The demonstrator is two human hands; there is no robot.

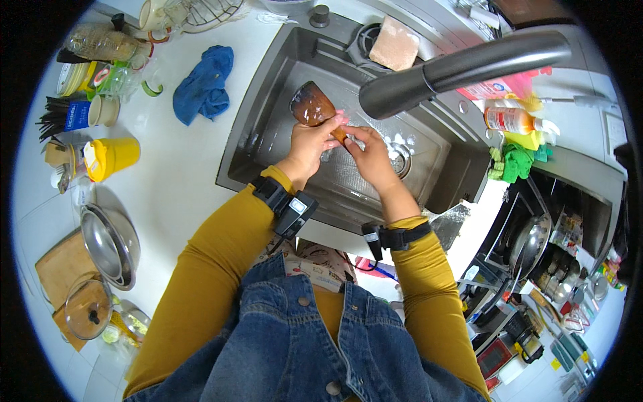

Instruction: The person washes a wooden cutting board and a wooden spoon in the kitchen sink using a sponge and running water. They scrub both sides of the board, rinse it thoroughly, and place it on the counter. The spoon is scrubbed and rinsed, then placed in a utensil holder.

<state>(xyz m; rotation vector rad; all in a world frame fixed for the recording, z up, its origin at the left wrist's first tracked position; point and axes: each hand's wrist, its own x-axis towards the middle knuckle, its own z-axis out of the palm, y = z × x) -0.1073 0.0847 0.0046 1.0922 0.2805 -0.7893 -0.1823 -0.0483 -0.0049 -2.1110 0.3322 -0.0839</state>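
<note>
A wet brown wooden spatula (314, 105) with a broad, darkened blade is held over the grey sink (271, 145). My left hand (311, 143) grips its handle just below the blade. Lower on the same handle, the fingers of my right hand (369, 153) close around it. White suds lie about the drain (400, 161), right of my right hand. Above and to the right of both hands reaches the dark grey faucet (402, 93); whether water runs from it I cannot tell. The handle is partly hidden by my fingers.
A blue cloth (205, 83) lies on the white counter (176, 201) left of the sink. Further left stand a yellow lidded container (113, 156) and metal bowls (108, 246). A beige sponge-like block (395, 44) rests at the back rim. An orange bottle (512, 120) and green cloth (517, 163) are at right.
</note>
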